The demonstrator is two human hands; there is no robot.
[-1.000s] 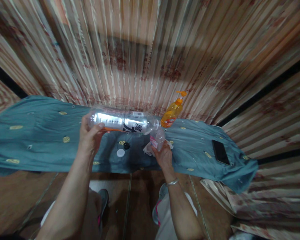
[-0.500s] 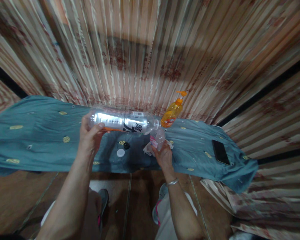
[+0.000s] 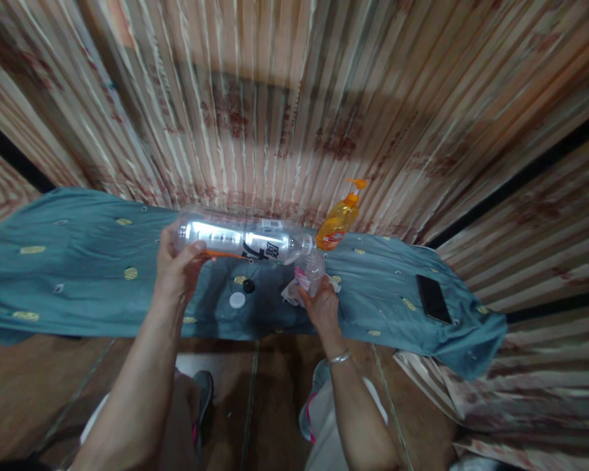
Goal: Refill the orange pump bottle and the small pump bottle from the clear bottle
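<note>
My left hand (image 3: 179,261) is wrapped round the base end of a large clear plastic bottle (image 3: 235,242) with a silver label. That bottle lies almost level in the air, its neck pointing right. Its mouth meets the top of a small clear bottle (image 3: 310,271) with a pink label, gripped by my right hand (image 3: 322,302). I cannot tell whether liquid is passing between them. A crumpled pale cloth or tissue (image 3: 290,293) sits beneath the small bottle. A white cap (image 3: 237,300) and a black cap (image 3: 248,286) lie on the teal cloth to the left.
An orange pump bottle (image 3: 337,224) stands just behind the small bottle, close to the curtain (image 3: 285,118). A dark phone (image 3: 433,298) lies at the right on the patterned teal cloth (image 3: 93,255). Below are my shoes on the tiled floor (image 3: 255,405).
</note>
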